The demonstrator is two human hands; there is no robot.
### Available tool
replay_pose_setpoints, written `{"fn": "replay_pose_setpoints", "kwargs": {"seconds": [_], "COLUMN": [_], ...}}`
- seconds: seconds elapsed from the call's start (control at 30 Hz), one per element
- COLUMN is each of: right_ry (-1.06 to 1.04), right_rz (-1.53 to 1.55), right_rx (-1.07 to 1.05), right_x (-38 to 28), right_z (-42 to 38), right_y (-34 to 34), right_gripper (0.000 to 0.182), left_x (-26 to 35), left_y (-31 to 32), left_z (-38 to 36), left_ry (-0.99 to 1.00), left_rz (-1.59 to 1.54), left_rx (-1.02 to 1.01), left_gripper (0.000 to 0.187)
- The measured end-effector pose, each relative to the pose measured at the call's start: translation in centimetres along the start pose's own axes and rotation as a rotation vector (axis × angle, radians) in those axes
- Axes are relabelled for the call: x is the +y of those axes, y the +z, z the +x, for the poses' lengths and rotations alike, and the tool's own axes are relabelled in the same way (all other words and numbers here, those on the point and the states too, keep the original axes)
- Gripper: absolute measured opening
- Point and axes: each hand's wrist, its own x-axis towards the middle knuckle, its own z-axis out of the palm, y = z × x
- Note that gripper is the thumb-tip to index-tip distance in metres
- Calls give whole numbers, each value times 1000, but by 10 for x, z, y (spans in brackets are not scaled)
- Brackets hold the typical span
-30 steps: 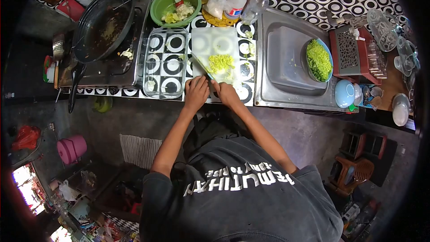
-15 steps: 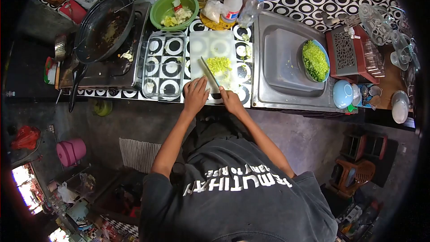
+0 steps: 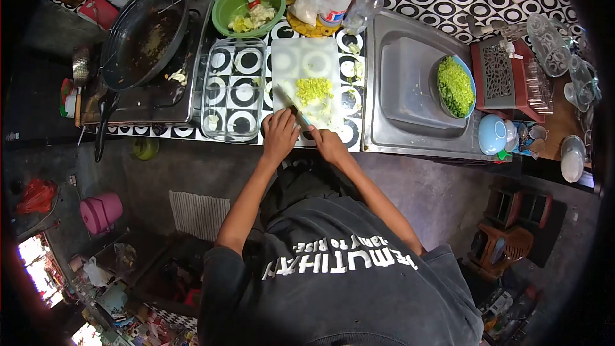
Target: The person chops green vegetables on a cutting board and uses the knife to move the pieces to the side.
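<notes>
one knife (image 3: 289,104) clamped in left hand (image 3: 280,134) grip | right hand (image 3: 327,143) grip unclear | one cutting board (image 3: 306,64) | one chopped-greens pile (image 3: 313,89)

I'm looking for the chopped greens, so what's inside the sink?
The sink holds an upturned grey tub and a blue bowl heaped with chopped greens. A few green scraps lie on the tub. Whatever is under the tub is hidden.
</notes>
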Motion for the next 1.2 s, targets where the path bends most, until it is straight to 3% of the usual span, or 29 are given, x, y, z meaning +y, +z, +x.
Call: {"fn": "replay_pose_setpoints", "kwargs": {"seconds": [0.17,0.57,1.0,1.2], "right_ry": [9,127,19,23], "right_rz": [-81,194,237,227], "right_rx": [54,20,107,71], "right_x": [1,2,9,15], "right_z": [14,33,-6,-16], "right_y": [19,-2,-22,-31], "right_gripper": [69,75,59,57], "left_x": [-5,5,3,10], "left_y": [3,-8,-11,-10], "left_z": [-3,6,5,8], "left_ry": [-5,-10,-111,-151], "left_rz": [-7,17,-150,-11], "left_rx": [-48,-2,50,-4], "left_gripper": [38,48,48,46]}}
